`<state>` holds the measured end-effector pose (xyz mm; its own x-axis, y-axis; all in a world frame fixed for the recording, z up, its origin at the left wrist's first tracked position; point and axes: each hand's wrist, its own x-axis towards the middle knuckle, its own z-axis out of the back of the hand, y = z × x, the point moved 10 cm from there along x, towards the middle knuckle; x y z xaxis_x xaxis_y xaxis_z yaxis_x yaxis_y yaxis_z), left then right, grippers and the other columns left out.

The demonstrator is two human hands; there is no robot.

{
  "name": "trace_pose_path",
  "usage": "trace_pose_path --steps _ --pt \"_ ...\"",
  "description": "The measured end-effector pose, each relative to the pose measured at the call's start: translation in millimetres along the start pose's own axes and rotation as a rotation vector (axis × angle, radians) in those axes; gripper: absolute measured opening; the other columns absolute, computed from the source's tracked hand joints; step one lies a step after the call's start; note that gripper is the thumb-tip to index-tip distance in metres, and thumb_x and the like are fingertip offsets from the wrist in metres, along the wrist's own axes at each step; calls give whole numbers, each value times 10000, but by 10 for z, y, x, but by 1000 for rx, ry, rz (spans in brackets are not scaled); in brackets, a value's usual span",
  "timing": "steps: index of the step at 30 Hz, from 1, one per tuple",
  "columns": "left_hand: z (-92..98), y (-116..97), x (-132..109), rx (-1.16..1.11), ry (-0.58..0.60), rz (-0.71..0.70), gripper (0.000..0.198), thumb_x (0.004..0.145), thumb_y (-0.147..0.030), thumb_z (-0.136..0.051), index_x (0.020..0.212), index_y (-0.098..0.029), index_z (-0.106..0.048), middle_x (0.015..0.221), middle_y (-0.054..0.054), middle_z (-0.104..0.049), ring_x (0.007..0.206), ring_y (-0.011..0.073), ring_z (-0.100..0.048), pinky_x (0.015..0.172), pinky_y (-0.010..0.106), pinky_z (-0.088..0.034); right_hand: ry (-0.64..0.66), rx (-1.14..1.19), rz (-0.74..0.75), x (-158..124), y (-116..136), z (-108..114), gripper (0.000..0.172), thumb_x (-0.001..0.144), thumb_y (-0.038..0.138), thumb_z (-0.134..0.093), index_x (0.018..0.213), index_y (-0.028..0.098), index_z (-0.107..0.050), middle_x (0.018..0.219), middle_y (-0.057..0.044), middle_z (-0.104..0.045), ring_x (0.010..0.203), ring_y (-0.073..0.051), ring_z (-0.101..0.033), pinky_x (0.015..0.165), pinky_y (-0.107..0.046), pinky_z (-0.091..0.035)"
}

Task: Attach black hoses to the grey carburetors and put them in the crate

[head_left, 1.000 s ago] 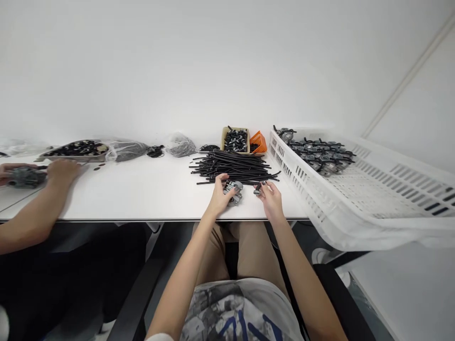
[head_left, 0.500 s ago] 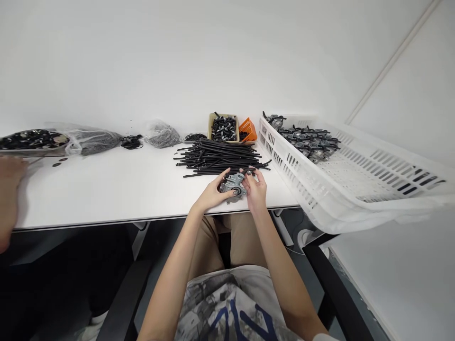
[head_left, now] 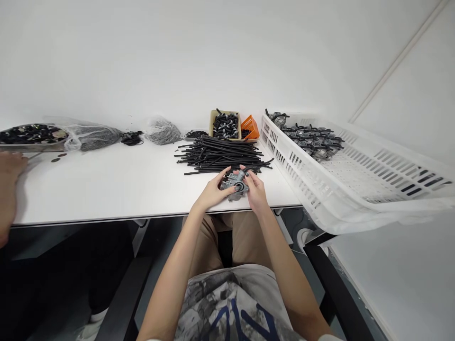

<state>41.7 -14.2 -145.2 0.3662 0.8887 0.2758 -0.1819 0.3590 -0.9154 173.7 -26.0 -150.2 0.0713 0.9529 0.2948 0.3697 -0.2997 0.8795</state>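
Note:
A grey metal carburetor (head_left: 237, 188) is held just above the table's front edge, a round opening on its near side. My left hand (head_left: 212, 192) is closed around its left side, thumb across the front. At its upper right, my right hand (head_left: 256, 192) pinches a black rubber hose (head_left: 250, 167) close to the carburetor's fitting. The fingers partly hide where hose and fitting meet. Just beyond both hands lies a pile of black rubber hoses (head_left: 220, 154).
A white slatted crate (head_left: 320, 189) on the right holds several carburetors (head_left: 314, 140). Behind the hoses are a cream bin (head_left: 212, 124) of small black parts and an orange basket (head_left: 253, 125). Plastic bags (head_left: 161, 131) and a tray (head_left: 31, 148) line the wall. A co-worker's hand (head_left: 10, 166) rests at far left.
My right hand's fingers have come down closer to the carburetor's fitting. My left hand keeps its hold. The view has shifted slightly.

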Motion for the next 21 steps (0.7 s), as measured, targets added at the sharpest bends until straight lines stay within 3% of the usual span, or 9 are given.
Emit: trace_pose_path --steps 9,21 --pt "-5 -63 -20 20 13 -25 798 743 -414 -742 1451 -225 -425 1400 98 -560 1233 256 -558 1067 386 -419 24 31 -65 19 -47 -4 420 757 554 -715 1025 236 -655 967 -49 -722 917 -216 -662 793 -330 -538" --pt "-7 -119 -34 60 13 -46 768 739 -400 -735 1426 -210 -449 1371 102 -579 1213 255 -564 1073 389 -410 36 84 -57 19 -69 7 370 742 469 -758 999 241 -623 920 -31 -714 910 -205 -659 803 -322 -530"
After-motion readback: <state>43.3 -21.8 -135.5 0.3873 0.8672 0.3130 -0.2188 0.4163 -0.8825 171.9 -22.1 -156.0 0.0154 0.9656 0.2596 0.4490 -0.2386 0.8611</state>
